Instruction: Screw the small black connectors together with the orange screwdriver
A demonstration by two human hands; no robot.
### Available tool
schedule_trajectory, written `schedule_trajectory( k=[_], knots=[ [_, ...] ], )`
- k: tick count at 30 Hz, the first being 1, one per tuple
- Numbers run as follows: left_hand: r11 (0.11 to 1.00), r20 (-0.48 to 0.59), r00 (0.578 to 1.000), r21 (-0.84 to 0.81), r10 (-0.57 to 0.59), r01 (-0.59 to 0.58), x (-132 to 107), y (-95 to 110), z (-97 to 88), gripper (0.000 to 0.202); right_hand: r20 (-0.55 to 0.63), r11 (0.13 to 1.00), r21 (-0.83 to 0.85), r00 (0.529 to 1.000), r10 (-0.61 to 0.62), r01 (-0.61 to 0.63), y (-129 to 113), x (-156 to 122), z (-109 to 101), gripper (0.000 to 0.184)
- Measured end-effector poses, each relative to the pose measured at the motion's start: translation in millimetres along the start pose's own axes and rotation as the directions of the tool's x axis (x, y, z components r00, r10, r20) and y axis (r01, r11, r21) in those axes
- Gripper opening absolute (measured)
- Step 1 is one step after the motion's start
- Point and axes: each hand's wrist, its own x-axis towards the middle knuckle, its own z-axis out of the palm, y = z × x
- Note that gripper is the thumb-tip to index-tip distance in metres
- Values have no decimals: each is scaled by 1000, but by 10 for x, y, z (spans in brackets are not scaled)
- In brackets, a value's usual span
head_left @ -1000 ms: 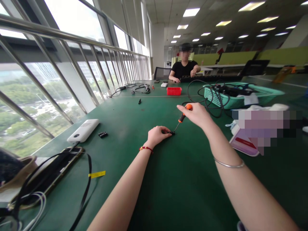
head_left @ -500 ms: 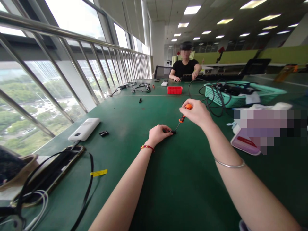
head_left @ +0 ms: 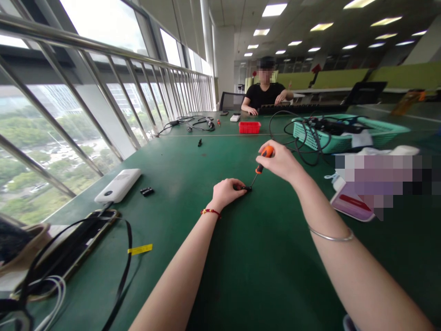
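Note:
My right hand (head_left: 279, 161) grips the orange and black handle of a screwdriver (head_left: 258, 169), which leans with its tip down and to the left. The tip meets a small black part (head_left: 247, 188) on the green table (head_left: 179, 239). My left hand (head_left: 227, 191) pinches that part against the tabletop from the left, fingers closed around it. Much of the part is hidden by my fingers, so its exact kind does not show. Off to the left lies another small black piece (head_left: 147, 191), and a smaller black piece (head_left: 200, 143) sits farther back.
A white power bank (head_left: 118, 185) and a phone (head_left: 74, 253) with cables lie left. Behind stand a red bin (head_left: 250, 128) and a teal basket (head_left: 330, 143) of cables. A purple pouch (head_left: 353, 202) is right. Another person (head_left: 264, 96) sits across the table.
The screwdriver's handle has turned slightly in my right hand, its tip staying at the black part. My left hand holds still. Across the table, the other person's raised hand has shifted a little.

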Motion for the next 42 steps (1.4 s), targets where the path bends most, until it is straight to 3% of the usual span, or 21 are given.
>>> schedule_trajectory(
  k=[5, 10, 17, 22, 25, 29, 35, 42],
  knots=[
    [1000, -4, 1000, -8, 0, 0, -4, 10, -5, 25, -50, 992, -100, 997, 66, -71, -44, -33, 13, 39],
    [1000, -5, 1000, -9, 0, 0, -10, 19, -12, 25, -40, 999, -48, 999, 1, -3, -55, -38, 20, 17],
    [1000, -10, 1000, -7, 11, -11, -5, 2, 0, 25, -101, 987, -153, 995, 22, -37, -102, -81, 25, 34],
    [1000, -4, 1000, 3, 13, -13, -4, 3, 1, 26, -88, 999, -46, 996, -11, 7, -71, -50, 58, 16],
    [1000, -4, 1000, 6, 16, -16, 1, -3, 9, 26, -83, 999, -28, 996, -42, 40, -53, -34, 55, 22],
    [1000, -6, 1000, 3, 18, -18, 11, -17, 20, 25, -120, 988, -151, 993, -5, -14, -64, -58, 57, 36],
    [1000, 2, 1000, 4, 14, -14, 5, -11, 10, 28, -83, 997, -75, 996, -12, 5, -58, -53, 76, 15],
    [1000, 0, 1000, 3, 23, -23, -5, 9, -8, 26, -107, 992, -120, 994, 14, -27, -94, -84, 52, 35]
  ],
)
